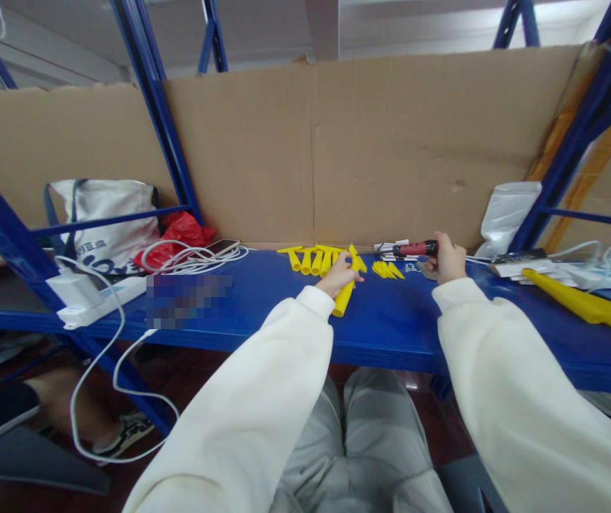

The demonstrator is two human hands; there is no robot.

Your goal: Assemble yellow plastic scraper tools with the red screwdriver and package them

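My left hand (337, 275) is closed around a yellow tubular piece (342, 301) with its open end toward me. A row of several similar yellow tubes (305, 263) lies just left of that hand on the blue shelf table (268, 306). My right hand (451, 259) grips a screwdriver (415, 249) with a red and black handle, its shaft pointing left. Between the hands lies a small group of flat yellow pieces (387, 269). Small metal bits, probably screws (412, 268), sit beside them, too tiny to make out clearly.
A cardboard panel (391, 142) closes off the back. To the left are a white cloth bag (105, 221), a red plastic bag (182, 235), coiled white cable (193, 260) and a power strip (102, 303). At right lie a long yellow piece (583, 299) and a clear bag (508, 214).
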